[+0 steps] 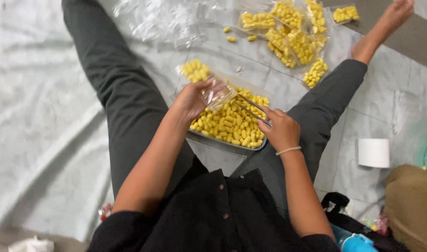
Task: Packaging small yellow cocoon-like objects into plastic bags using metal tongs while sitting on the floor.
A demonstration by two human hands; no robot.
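Pinching a clear bag (pixel 218 95) open in my left hand (pixel 192 100), my right hand (pixel 281 130) clamps metal tongs (pixel 253 109) above the tray (pixel 223 141) of yellow pieces (pixel 230 123).

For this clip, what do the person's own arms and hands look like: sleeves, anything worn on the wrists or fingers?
Both forearms are bare, with black sleeves pushed up to about the elbows. The sleeves belong to a black button-front top with small reddish-brown buttons. The right hand has a thin pale band around its wrist. The left hand shows no band or watch. No gloves on either hand, and no rings can be made out.
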